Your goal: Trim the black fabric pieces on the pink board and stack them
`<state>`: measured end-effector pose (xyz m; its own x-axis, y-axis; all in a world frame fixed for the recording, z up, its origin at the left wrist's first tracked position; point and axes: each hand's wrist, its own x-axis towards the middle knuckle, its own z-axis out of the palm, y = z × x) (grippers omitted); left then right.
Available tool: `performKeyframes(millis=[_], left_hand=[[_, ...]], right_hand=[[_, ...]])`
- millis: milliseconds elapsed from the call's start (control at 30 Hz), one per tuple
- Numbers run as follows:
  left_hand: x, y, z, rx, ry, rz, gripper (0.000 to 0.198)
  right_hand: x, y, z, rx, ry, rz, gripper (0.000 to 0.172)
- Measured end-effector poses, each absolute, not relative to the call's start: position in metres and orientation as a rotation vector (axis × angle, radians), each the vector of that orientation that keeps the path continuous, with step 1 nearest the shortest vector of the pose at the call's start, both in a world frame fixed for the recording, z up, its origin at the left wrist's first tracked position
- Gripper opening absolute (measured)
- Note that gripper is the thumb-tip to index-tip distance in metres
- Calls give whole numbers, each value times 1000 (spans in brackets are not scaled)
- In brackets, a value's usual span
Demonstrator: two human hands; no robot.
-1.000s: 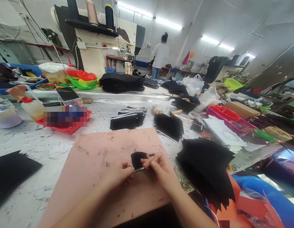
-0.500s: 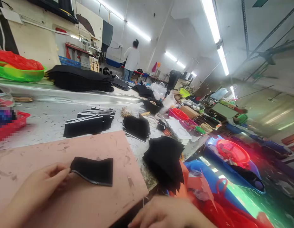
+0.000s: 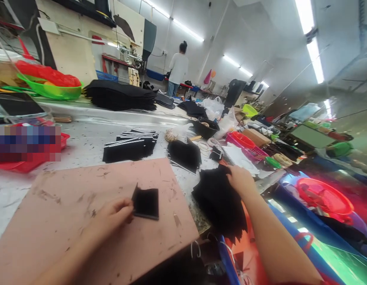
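No text, label, brand, number or sign can be read; on the notebook (image 3: 242, 160) any writing is too small to tell; on the sewing machine (image 3: 72, 57) no lettering is legible; above the red basket (image 3: 25, 167) a pixelated patch hides the surface.

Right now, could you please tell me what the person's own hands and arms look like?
The left hand and right hand are bare, with no gloves and no ring, watch or bracelet to be made out. The left forearm and right forearm are uncovered along most of their visible length.
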<state>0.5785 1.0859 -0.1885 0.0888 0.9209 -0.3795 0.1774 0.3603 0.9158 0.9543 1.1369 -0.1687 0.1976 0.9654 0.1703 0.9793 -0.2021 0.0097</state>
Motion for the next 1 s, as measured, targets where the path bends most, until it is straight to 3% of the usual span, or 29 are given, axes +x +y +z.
performKeyframes(millis=[267, 433, 567, 667, 867, 1000], left_hand=[[624, 1102, -153, 928, 1118, 920, 20], [600, 1073, -176, 840, 1299, 841, 26], [570, 1042, -204, 803, 1451, 666, 25], [550, 1023, -213, 983, 1553, 555, 19], [533, 995, -217, 2308, 1396, 599, 23], [538, 986, -221, 2685, 1154, 768, 21]], right_hand=[[927, 1081, -113, -1936, -1997, -439, 22], [890, 1059, -83, -1470, -2291, 331, 15], [823, 1070, -104, -1036, -2598, 996, 14], [779, 1081, -133, -623, -2777, 1231, 14], [747, 1092, -172, -814, -3032, 812, 9], [744, 1091, -184, -872, -3026, 696, 11]])
